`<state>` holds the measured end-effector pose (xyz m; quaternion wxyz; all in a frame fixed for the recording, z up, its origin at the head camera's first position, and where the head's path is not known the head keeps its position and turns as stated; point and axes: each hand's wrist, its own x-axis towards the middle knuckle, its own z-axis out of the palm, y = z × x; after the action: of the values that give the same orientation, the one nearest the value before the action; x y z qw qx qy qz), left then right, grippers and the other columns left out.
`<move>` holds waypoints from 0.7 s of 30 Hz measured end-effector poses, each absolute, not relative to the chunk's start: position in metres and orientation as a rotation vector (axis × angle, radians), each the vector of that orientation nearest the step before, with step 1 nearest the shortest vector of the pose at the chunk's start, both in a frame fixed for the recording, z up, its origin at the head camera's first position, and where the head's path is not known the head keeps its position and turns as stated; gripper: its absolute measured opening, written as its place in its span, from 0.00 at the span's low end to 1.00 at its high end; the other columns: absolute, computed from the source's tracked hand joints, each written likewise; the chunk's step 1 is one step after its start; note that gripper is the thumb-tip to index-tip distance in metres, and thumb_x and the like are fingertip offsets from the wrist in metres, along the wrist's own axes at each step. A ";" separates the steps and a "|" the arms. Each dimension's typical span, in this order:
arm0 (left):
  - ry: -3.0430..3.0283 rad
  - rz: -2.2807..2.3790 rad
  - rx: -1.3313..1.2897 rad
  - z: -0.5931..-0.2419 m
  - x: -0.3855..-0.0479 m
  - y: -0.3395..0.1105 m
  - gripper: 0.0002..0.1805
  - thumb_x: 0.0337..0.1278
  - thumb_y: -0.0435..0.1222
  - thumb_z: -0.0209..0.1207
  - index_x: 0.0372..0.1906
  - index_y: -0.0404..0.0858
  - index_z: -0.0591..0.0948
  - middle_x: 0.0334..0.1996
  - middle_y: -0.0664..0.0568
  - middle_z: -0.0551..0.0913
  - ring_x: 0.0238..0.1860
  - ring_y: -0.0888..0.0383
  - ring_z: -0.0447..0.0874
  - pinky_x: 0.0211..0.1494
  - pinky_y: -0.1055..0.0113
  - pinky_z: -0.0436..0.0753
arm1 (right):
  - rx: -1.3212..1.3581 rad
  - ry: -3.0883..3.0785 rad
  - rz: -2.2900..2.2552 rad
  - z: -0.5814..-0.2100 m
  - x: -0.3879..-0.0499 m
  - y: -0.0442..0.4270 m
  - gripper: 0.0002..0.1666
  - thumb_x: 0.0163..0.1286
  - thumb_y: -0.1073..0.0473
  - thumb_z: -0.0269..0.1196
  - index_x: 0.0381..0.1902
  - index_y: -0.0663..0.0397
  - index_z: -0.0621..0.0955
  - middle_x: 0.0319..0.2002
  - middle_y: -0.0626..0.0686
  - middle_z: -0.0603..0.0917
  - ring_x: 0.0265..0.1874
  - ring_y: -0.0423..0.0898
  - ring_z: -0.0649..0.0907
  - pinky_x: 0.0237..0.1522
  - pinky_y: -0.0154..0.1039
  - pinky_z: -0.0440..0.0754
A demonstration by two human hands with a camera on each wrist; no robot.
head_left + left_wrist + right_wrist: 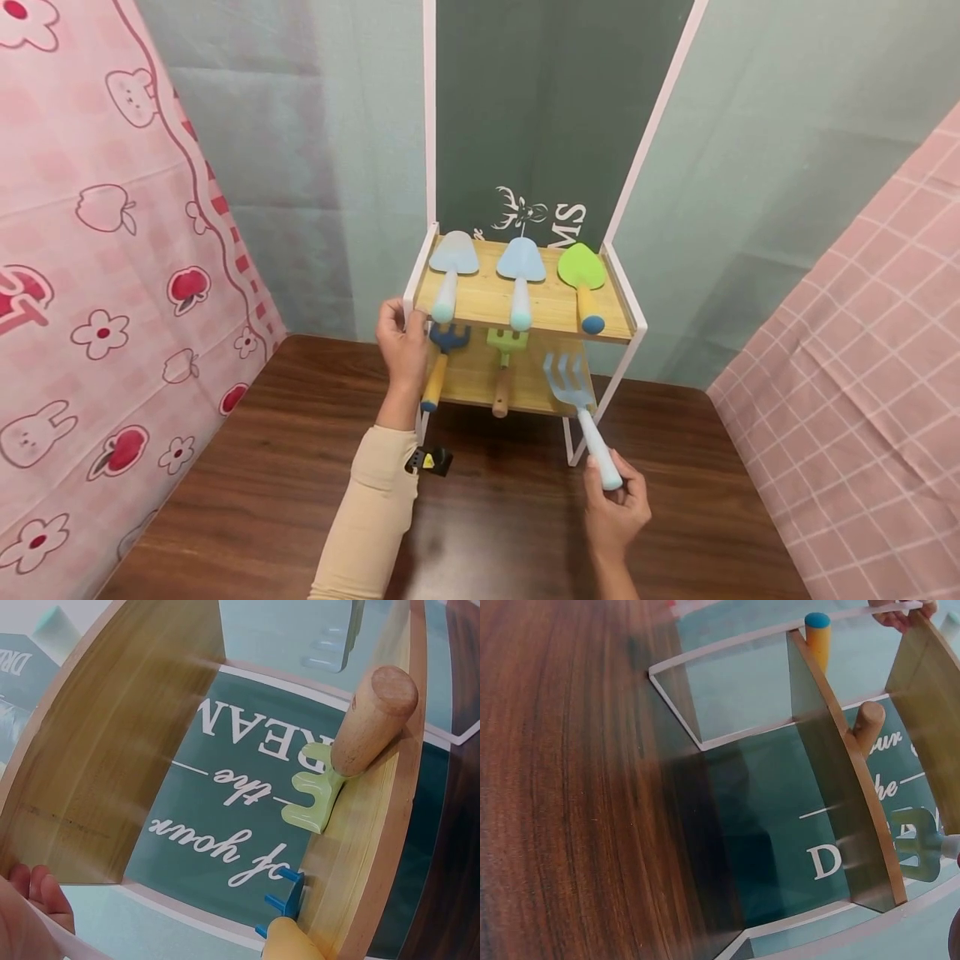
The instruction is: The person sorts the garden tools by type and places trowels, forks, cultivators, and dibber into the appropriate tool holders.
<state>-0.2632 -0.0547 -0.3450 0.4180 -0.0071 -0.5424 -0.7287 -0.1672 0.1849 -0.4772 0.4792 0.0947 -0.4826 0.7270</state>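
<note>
My left hand (402,346) grips the upper left corner of a small two-tier shelf (483,293) with wooden boards and a white frame. By the end of its pale handle, my right hand (618,512) holds a light blue hand fork (573,393), its tines at the right part of the lower tier. On that tier lie a dark blue hand fork with a yellow handle (435,382) and a green hand fork with a wooden handle (375,720). The top board carries a greyish trowel (454,254), a light blue trowel (521,260) and a green trowel (581,267).
The shelf stands on a dark wooden table (300,467). Behind it is a green panel with white lettering (555,108). A pink patterned cloth (135,275) hangs at left and a pink checked cloth (870,333) at right.
</note>
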 end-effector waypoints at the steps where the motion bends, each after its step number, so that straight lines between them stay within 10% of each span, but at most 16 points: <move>1: -1.361 -1.824 -0.015 -0.348 -0.266 -0.055 0.06 0.46 0.23 0.50 0.25 0.36 0.69 0.21 0.53 0.66 0.24 0.60 0.65 0.27 0.71 0.67 | 0.215 -1.190 1.769 -0.479 -0.170 0.185 0.15 0.45 0.90 0.55 0.35 0.94 0.69 0.37 0.63 0.82 0.36 0.46 0.83 0.38 0.30 0.79; 21: -1.360 -1.885 -0.050 -0.330 -0.248 -0.054 0.08 0.47 0.20 0.48 0.25 0.35 0.68 0.22 0.54 0.66 0.25 0.61 0.66 0.27 0.70 0.68 | 0.068 -1.430 1.517 -0.496 -0.217 0.180 0.16 0.44 0.83 0.64 0.35 0.81 0.77 0.36 0.70 0.80 0.35 0.40 0.82 0.34 0.27 0.79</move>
<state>-0.2477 -0.0536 -0.3303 0.3970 -0.0198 -0.5370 -0.7441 -0.2173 0.1805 -0.4961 0.5035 0.0281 -0.5924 0.6283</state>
